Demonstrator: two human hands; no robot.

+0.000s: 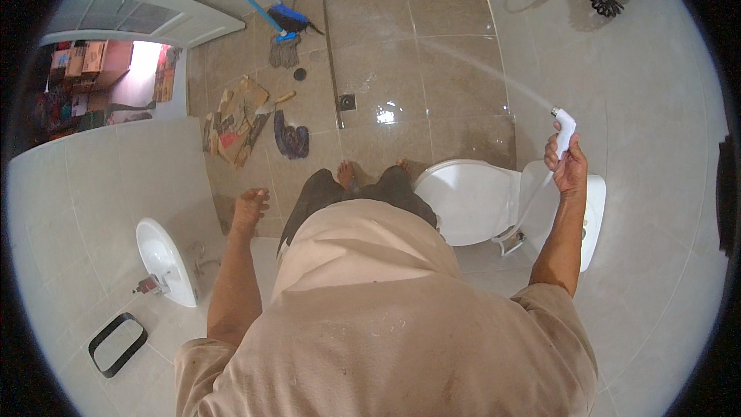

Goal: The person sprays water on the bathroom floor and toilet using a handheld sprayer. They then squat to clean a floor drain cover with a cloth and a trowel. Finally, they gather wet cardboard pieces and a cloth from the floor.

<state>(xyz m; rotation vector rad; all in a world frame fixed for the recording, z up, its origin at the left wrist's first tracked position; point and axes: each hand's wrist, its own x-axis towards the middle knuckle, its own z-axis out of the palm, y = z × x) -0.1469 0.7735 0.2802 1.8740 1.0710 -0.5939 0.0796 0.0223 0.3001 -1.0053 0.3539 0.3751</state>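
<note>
My right hand (570,169) is wrapped round a white hand-held bidet sprayer (566,130), out to the right above the toilet (469,201). From its nozzle a thin jet of water (494,71) shoots forward and left toward the far tiled floor (373,15). A pale hose runs down from the sprayer beside the toilet tank. On the other side, my left hand (252,207) hangs in the air over the floor, fingers loosely bent and slightly apart, with nothing in it. Wet tiles glisten around a square floor drain (347,102).
Torn cardboard (241,120), a wooden-handled tool (285,97) and a dark cloth (291,136) lie left of my bare feet. Beyond them are a mop (285,50) and a blue broom (289,17). A washbasin (165,262) is at left, near an open door (143,11).
</note>
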